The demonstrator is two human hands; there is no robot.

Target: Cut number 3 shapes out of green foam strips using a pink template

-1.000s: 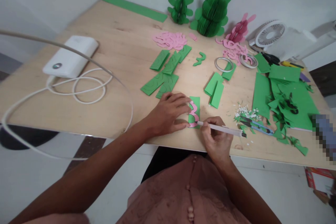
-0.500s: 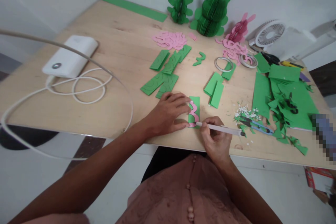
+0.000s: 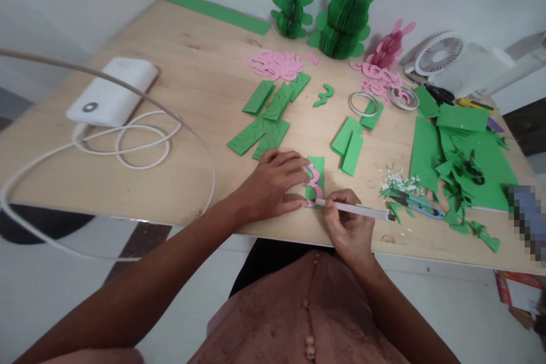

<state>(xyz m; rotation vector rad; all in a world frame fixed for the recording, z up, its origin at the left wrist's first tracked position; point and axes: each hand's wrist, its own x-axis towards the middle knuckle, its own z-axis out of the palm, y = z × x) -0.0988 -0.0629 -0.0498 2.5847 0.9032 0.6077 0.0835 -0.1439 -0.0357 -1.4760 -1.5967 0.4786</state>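
Note:
My right hand is closed around a white pen, its tip at the lower edge of a curvy pink paper cutout. The cutout lies on a green paper strip near the table's front edge. My left hand rests with fingers stretched out, their tips pressing the left side of the cutout and strip. Beyond my left hand lie several green paper pieces with curved lines drawn on them. Folded green strips sit past my right hand.
A white power bank and looped cable lie left. Pink cutouts, green honeycomb paper figures and a small fan stand or lie farther back. Right are tape rolls, blue-handled snips and green scraps.
The pen in my right hand has shifted very slightly left along the cutout's lower edge. My left hand stays in place.

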